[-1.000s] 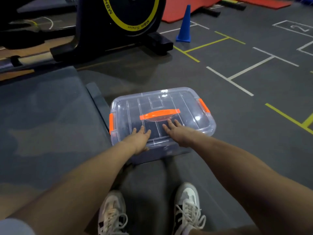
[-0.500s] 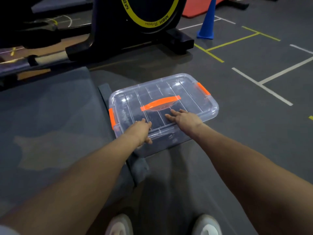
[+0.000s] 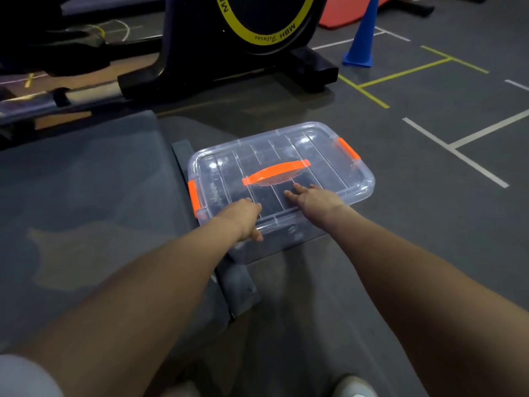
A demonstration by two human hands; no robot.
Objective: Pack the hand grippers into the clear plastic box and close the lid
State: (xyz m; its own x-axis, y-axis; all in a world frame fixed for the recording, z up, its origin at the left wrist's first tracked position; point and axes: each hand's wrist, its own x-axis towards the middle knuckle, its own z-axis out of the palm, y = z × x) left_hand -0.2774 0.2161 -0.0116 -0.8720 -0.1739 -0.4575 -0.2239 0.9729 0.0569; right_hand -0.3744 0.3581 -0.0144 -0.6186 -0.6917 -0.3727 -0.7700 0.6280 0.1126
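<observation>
clear plastic box (image 3: 286, 233) sits on the dark gym floor (image 3: 429, 224), its left end up against the edge of a grey mat (image 3: 86, 196). lid (image 3: 329, 156) is on, lying flat over the box. orange carry handle (image 3: 276, 171) runs across the lid centre, orange latch (image 3: 194, 198) on the left end, second orange latch (image 3: 348, 148) on the right end. both latches look folded down against the box, not certain they're locked.

left hand (image 3: 243, 219) is at the near-left edge of the lid, fingers on top, thumb dropped over the front rim, so it's a loose clasp on the lid edge. right hand (image 3: 315, 199) lies flat on the lid just nearer than the handle, fingers straight and spread, pressing down, gripping nothing.

dark shapes show through the plastic under both hands, a coiled spring visible near the front wall; likely the hand grippers (image 3: 269, 202), can't make out how many.

behind: black exercise bike (image 3: 229, 53) with yellow-ringed flywheel, blue cone (image 3: 362, 38), red mat (image 3: 343, 10), white and yellow floor lines. white shoe (image 3: 355, 388) at the bottom edge.
</observation>
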